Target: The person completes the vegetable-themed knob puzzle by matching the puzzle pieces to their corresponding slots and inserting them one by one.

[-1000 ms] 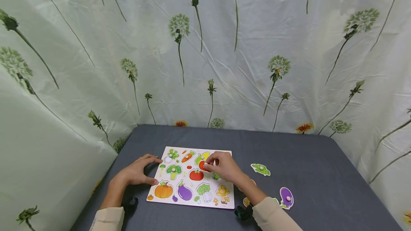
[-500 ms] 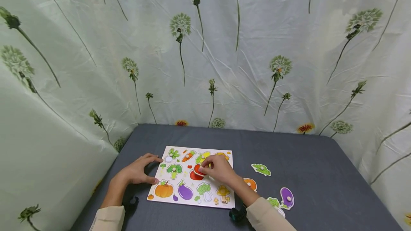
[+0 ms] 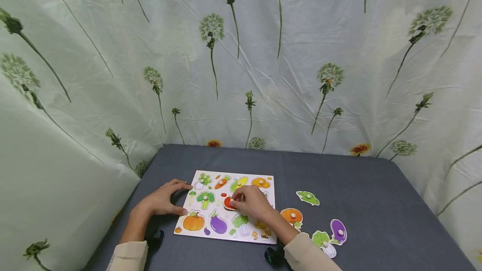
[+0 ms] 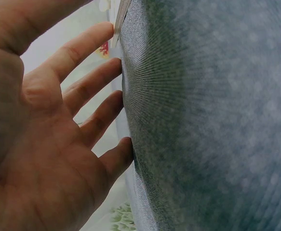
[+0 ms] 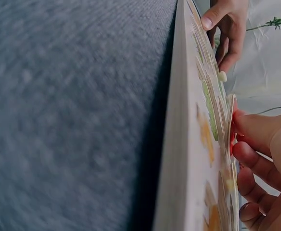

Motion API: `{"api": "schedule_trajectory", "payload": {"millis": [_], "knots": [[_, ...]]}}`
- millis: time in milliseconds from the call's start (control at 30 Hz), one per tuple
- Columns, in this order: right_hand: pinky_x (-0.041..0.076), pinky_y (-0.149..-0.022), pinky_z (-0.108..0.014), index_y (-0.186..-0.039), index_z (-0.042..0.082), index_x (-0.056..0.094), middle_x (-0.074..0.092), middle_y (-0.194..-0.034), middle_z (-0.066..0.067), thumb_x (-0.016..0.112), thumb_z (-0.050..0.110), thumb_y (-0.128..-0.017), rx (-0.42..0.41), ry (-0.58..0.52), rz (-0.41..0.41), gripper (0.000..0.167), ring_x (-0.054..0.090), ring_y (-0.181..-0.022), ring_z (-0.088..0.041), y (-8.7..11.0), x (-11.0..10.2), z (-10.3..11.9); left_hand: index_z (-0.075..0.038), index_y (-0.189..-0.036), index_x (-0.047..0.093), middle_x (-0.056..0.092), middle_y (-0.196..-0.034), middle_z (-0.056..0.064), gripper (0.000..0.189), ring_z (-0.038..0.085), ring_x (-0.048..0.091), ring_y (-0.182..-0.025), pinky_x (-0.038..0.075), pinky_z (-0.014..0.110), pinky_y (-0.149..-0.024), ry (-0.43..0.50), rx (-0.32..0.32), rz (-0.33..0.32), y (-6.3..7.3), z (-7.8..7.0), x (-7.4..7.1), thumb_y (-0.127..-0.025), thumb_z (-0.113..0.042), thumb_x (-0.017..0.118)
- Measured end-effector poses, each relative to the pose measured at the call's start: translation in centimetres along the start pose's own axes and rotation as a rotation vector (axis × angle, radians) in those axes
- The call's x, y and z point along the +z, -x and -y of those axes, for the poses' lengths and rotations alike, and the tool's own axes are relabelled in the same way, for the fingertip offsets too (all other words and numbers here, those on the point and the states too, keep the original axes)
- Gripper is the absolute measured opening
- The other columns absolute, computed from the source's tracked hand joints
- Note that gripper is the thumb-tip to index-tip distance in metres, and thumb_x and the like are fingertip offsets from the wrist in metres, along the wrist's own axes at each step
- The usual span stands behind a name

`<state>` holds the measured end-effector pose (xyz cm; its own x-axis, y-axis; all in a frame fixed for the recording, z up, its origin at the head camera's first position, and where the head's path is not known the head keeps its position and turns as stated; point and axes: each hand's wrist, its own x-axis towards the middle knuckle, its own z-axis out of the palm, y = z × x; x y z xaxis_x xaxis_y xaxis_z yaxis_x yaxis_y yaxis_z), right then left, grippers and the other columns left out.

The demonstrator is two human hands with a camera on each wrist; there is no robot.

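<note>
A white vegetable puzzle board (image 3: pixel 193 233) lies on the table. My right hand (image 3: pixel 254 205) pinches a red tomato puzzle piece (image 3: pixel 227 205) between thumb and fingers, over the printed tomato in the board's middle. In the right wrist view the tomato piece (image 5: pixel 232 125) stands close over the board, slightly tilted. My left hand (image 3: pixel 162 200) rests at the board's left edge, thumb near the lower part and fingertips near the upper. The left wrist view shows the left hand (image 4: pixel 53 134) spread, its fingers extended. Knobbed broccoli (image 3: pixel 205 199), carrot (image 3: pixel 222 182) and corn (image 3: pixel 238 184) pieces sit in the board.
Right of the board lie loose knobbed pieces: a green pea pod (image 3: pixel 308 198), an orange pumpkin (image 3: pixel 290 216), a purple eggplant (image 3: pixel 338 230) and a leafy cabbage (image 3: pixel 321 237). Part of another piece is hidden by the right forearm. A patterned curtain (image 3: pixel 286 95) hangs behind the grey table (image 3: pixel 357 191).
My right hand has moved left and down with the tomato piece, from near the corn to over the printed tomato. The left hand stays at the board's edge.
</note>
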<state>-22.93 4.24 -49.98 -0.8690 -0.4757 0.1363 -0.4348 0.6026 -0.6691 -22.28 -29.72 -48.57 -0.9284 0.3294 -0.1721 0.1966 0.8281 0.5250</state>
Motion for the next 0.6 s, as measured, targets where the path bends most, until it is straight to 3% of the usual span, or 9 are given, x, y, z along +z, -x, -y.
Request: {"api": "schedule_trajectory", "payload": {"millis": [600], "knots": [[0.041, -0.057, -0.02, -0.094, 0.016, 0.08, 0.061, -0.077, 0.012, 0.08, 0.025, -0.09, 0.007, 0.048, -0.021, 0.01, 0.049, -0.064, 0.0, 0.39, 0.6, 0.14, -0.02, -0.142, 0.062, 0.048, -0.15, 0.016, 0.082, 0.047, 0.04, -0.141, 0.035, 0.073, -0.107, 0.002, 0.011, -0.006, 0.18, -0.13, -0.03, -0.07, -0.046, 0.091]]}}
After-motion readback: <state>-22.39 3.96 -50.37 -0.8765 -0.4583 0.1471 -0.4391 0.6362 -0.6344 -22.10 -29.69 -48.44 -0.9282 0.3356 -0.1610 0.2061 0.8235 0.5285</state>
